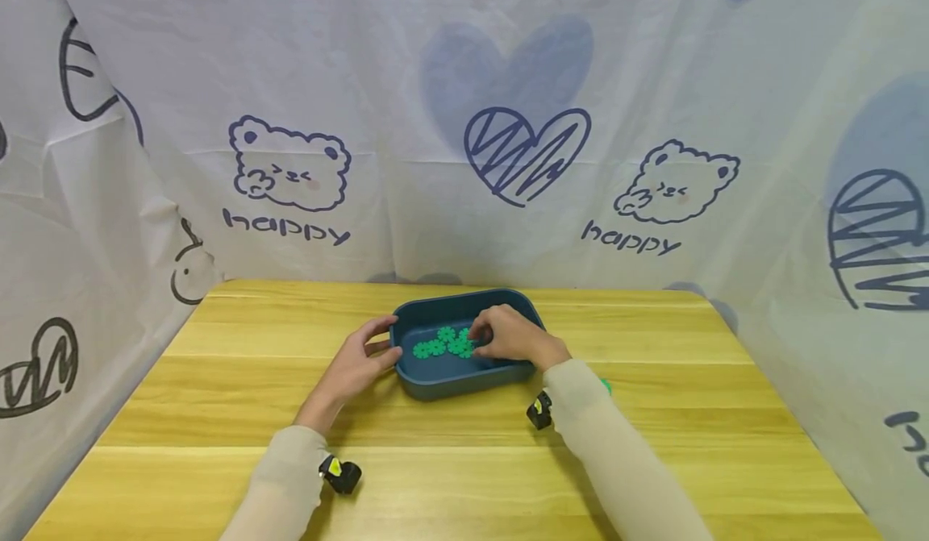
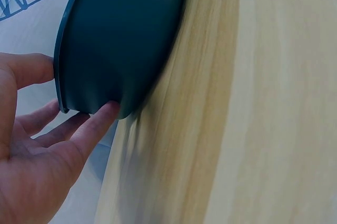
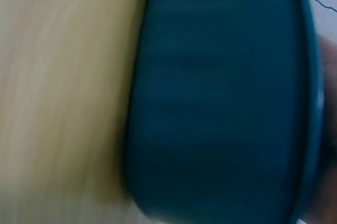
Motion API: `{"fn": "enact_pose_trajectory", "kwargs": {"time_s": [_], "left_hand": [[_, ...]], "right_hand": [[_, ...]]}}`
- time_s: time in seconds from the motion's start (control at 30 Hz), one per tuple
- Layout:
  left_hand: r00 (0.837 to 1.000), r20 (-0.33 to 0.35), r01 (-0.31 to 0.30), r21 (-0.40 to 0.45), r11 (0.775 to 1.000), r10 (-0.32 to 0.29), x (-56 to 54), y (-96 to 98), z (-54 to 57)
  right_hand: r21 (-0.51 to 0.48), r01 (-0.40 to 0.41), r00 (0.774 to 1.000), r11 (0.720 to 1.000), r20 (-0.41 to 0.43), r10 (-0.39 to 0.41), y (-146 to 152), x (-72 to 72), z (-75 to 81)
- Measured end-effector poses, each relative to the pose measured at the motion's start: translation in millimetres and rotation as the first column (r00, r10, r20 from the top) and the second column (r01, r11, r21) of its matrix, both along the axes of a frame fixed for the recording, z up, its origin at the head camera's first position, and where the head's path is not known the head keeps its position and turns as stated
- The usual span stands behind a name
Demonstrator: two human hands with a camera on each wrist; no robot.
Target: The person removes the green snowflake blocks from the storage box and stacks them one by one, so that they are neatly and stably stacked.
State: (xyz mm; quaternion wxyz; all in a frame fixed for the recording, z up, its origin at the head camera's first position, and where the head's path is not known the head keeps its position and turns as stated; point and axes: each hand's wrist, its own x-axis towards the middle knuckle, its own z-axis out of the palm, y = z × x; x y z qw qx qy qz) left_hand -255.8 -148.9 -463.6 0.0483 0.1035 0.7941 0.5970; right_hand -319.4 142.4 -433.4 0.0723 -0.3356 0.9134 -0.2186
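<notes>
Before printed cloth (image 1: 392, 81), a blue tub (image 1: 464, 384) stands on a wood-grain table (image 1: 450, 476), left hand (image 1: 356, 369) touching it, fingers spread, right hand (image 1: 510, 336) bent over green pieces (image 1: 434, 347), hold unclear

Tray (image 1: 464, 384) dark blue-green; pieces (image 1: 434, 347) bright green; counter (image 1: 450, 476) yellow, streaked wood grain; cloth (image 1: 406, 81) whitish, blue hearts, outlined bears, "happy" lettering; sleeves (image 1: 279, 484) cream; wrist cameras (image 1: 348, 478) black, yellow-marked

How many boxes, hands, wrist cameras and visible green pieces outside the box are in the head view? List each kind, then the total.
Box: 1
Hands: 2
Wrist cameras: 2
Green piece outside the box: 1, partly hidden
Total: 6
</notes>
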Motion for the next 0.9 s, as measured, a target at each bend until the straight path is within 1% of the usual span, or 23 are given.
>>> {"fn": "enact_pose_trajectory", "kwargs": {"time_s": [0.17,0.3,0.43,0.63,0.9], "left_hand": [[1.0,0.0,0.003,-0.003,1.0,-0.003,0.3,-0.6,0.4],[1.0,-0.002,0.002,0.001,1.0,-0.002,-0.1,-0.6,0.8],[1.0,-0.005,0.005,-0.005,1.0,-0.005,-0.3,-0.6,0.6],[1.0,-0.003,0.003,-0.001,1.0,-0.003,0.2,-0.6,0.5],[1.0,-0.005,0.002,0.002,1.0,-0.002,0.9,-1.0,-0.2]], "right_hand": [[-0.001,0.017,0.999,1.0,0.032,-0.017,-17,-5.1,-7.3],[0.008,0.032,0.998,0.999,0.047,-0.033,-24,-6.7,-12.3],[0.03,0.053,0.998,0.998,0.032,-0.054,-28,-6.3,-15.6],[0.042,0.067,0.998,0.997,-0.007,-0.067,-32,-4.9,-15.9],[0.058,0.068,0.998,0.996,0.004,-0.069,-34,-6.1,-18.1]]}}
